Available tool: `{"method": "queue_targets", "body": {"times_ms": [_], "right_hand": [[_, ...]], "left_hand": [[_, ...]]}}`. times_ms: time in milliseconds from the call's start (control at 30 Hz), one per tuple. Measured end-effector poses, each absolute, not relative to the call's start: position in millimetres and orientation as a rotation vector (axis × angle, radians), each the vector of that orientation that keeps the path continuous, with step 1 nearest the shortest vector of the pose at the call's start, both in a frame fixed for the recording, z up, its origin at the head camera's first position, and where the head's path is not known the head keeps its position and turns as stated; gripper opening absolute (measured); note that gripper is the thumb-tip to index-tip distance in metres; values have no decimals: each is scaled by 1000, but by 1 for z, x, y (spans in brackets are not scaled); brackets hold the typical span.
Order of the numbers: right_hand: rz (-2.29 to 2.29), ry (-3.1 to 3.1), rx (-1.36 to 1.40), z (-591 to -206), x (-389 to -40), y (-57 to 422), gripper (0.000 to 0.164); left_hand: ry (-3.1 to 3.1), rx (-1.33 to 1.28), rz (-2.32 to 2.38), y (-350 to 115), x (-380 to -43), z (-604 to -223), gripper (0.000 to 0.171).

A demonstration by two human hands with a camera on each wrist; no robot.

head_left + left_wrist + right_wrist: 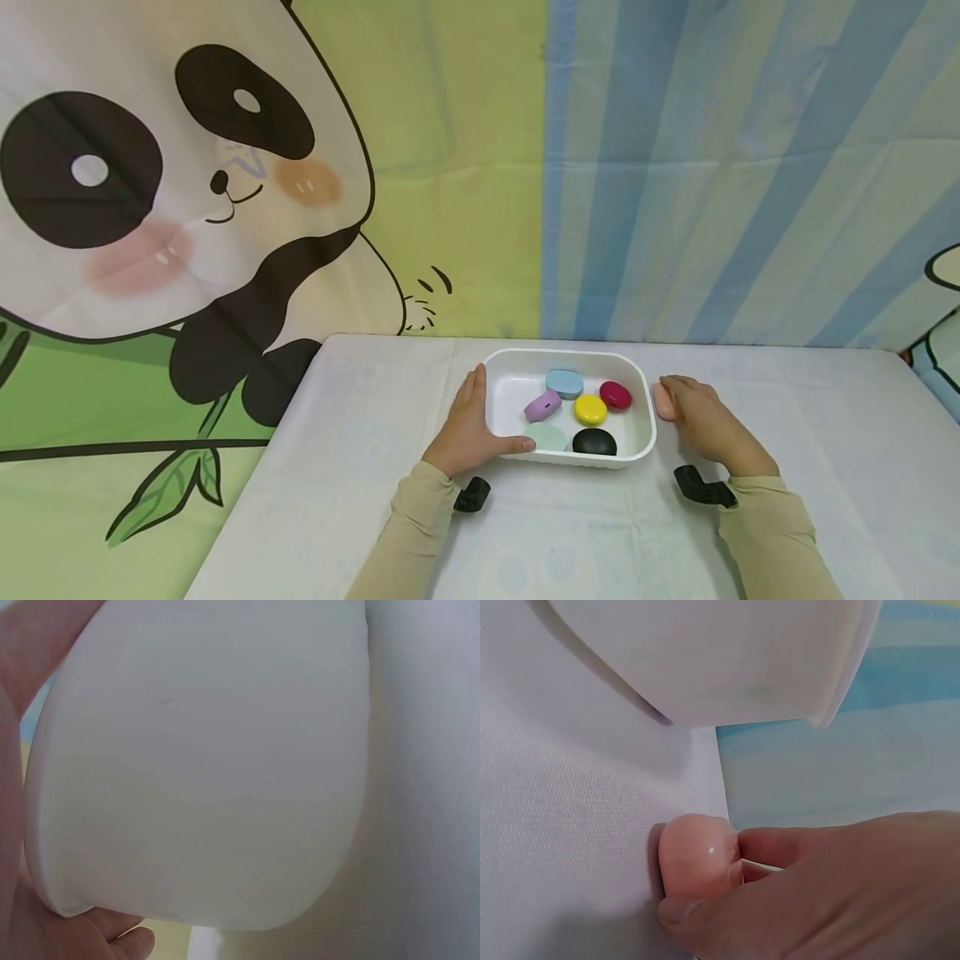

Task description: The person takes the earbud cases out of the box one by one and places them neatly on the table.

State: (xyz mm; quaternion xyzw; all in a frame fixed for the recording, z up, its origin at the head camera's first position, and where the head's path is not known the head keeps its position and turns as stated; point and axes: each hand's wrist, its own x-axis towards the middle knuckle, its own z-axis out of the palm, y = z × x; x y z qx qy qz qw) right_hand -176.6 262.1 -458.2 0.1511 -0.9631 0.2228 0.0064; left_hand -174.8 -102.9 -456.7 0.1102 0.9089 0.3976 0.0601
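A white plastic tray [570, 460] with rounded corners stands on the table. My left hand [472, 429] grips its left end, thumb over the near rim and fingers along the far left corner. Inside lie smooth rounded pieces: light blue [564, 383], lilac [542, 406], yellow [590, 409], dark red [616, 395], pale mint [547, 436] and black [595, 442]. Just right of the tray, my right hand [705, 417] pinches a glossy peach-pink rounded piece [697, 855] between thumb and fingers. That piece rests on the tablecloth, apart from the tray wall.
A white cloth [585, 533] covers the table. Its far edge meets a hanging fabric backdrop [465, 167] with a panda print and blue stripes. Black wrist mounts [703, 487] stick out from both sleeves near the table surface.
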Motion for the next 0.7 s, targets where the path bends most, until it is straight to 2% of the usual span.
{"method": "queue_targets", "body": {"times_ms": [500,700], "right_hand": [[717,-3015,404,-451,-176,261,50],[740,-3004,364,-444,-174,257,44]], "left_hand": [[2738,346,1248,-103,-174,-455,142],[2728,345,1262,-102,-173,-452,142]]}}
